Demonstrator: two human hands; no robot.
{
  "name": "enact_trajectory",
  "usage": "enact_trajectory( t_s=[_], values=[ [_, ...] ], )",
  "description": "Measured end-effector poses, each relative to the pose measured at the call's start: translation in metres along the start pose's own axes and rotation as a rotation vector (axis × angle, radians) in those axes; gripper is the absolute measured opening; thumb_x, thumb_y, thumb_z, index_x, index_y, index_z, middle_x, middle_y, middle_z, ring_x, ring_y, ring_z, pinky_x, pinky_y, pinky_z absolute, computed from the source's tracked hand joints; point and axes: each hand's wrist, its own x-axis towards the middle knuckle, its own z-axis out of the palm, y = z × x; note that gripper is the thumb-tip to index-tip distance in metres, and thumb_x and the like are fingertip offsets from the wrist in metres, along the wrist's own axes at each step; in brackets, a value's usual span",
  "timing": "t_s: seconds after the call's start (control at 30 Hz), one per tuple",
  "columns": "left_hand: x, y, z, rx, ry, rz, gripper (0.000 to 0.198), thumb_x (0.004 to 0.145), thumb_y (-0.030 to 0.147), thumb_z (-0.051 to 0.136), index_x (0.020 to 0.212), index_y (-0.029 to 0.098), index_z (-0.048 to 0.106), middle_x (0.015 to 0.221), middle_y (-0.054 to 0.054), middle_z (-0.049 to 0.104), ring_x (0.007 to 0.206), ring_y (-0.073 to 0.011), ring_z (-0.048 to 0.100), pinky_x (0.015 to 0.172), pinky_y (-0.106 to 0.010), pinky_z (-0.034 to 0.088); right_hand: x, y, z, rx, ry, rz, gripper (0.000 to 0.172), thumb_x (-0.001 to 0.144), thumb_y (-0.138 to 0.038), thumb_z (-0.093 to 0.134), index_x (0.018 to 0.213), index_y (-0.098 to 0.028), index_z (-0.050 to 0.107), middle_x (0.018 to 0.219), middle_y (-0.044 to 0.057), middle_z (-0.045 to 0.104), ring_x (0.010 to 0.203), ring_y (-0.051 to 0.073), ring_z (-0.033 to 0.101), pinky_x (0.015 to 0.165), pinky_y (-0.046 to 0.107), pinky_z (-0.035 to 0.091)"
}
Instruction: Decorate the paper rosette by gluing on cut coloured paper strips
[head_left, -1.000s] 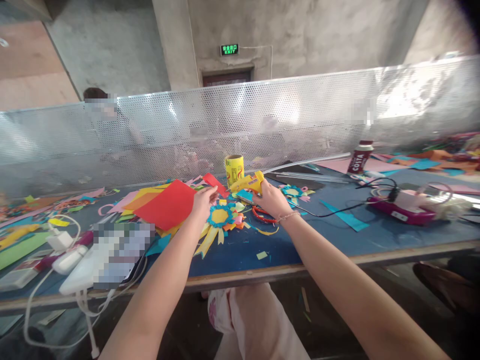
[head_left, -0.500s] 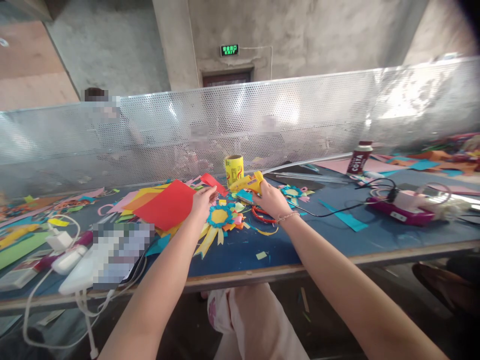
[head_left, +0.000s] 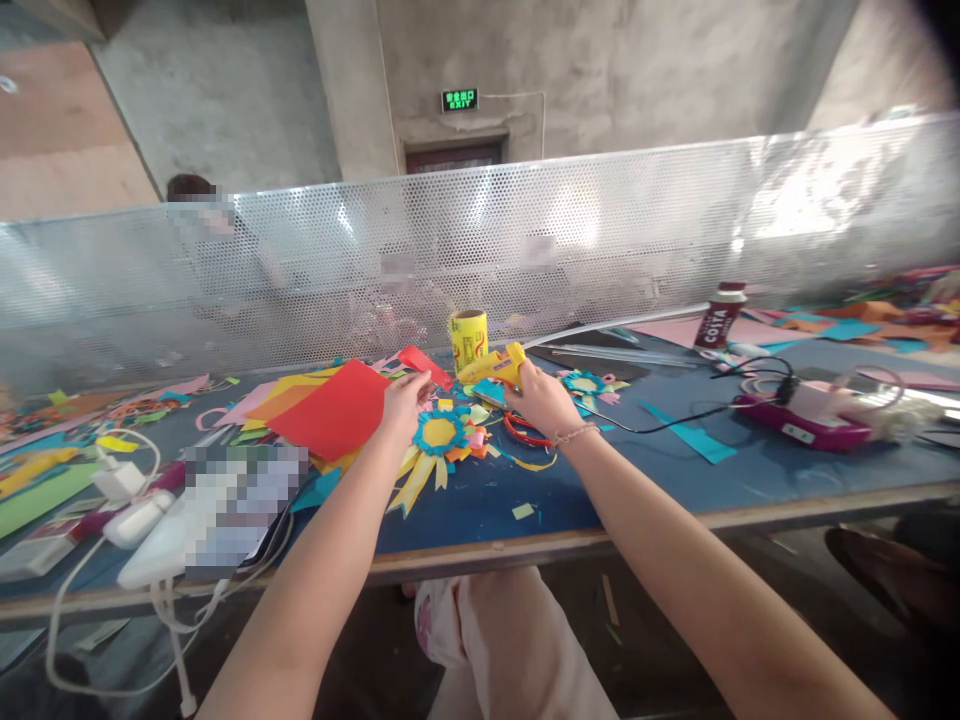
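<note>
My right hand [head_left: 538,397] is wrapped round the handle of a yellow glue gun [head_left: 487,368], whose nozzle points left. My left hand [head_left: 406,402] is closed in a pinch at the edge of a small red paper piece [head_left: 425,367]. Just below and between both hands lies a blue-fringed paper rosette [head_left: 440,432] with a yellow centre and yellow ribbon tails [head_left: 421,480]. Red sheets [head_left: 337,408] lie left of my left hand. Red-handled scissors [head_left: 525,430] sit under my right wrist.
A yellow tape roll [head_left: 469,338] stands behind the glue gun. Farther right are a brown bottle [head_left: 721,316] and a purple power strip [head_left: 810,425] with cables. A phone [head_left: 251,510] and white chargers [head_left: 139,520] lie at left, and a perforated metal screen [head_left: 465,240] runs behind.
The small red paper and my left fingertips have shifted very slightly left. My right hand and the glue gun are almost unmoved.
</note>
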Motion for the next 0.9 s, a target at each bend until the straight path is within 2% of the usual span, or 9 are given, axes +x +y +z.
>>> enact_trajectory(
  t_s=[0.23,0.4,0.9],
  values=[
    [0.0008,-0.0007,-0.0006,0.0,-0.004,0.0,0.023,0.054,0.024,0.082,0.068,0.016,0.065,0.066,-0.001,0.065,0.066,-0.0117,0.062,0.066,-0.023,0.045,-0.0011,-0.0021,-0.0008,-0.009,-0.006,-0.047,0.017,0.086,-0.027,0.048,0.097,-0.014,0.05,0.089,0.012,0.066,0.074,0.022,0.063,0.057,0.028,0.036],
    [0.0009,0.0016,-0.001,-0.014,0.03,-0.016,0.024,0.053,0.023,0.083,0.066,0.016,0.064,0.064,-0.001,0.065,0.064,-0.0119,0.061,0.063,-0.023,0.044,-0.0004,0.0007,-0.0022,0.011,-0.005,-0.003,0.018,0.088,-0.029,0.047,0.098,-0.014,0.05,0.09,0.012,0.066,0.074,0.023,0.063,0.058,0.029,0.036],
    [0.0026,0.0001,-0.0021,-0.015,0.011,-0.017,0.028,0.051,0.025,0.084,0.068,0.016,0.064,0.066,-0.001,0.065,0.064,-0.0113,0.061,0.065,-0.023,0.046,-0.0012,-0.0011,-0.0067,0.008,-0.03,0.007,0.019,0.088,-0.027,0.046,0.102,-0.014,0.051,0.096,0.012,0.067,0.077,0.022,0.063,0.059,0.028,0.035]
  ],
)
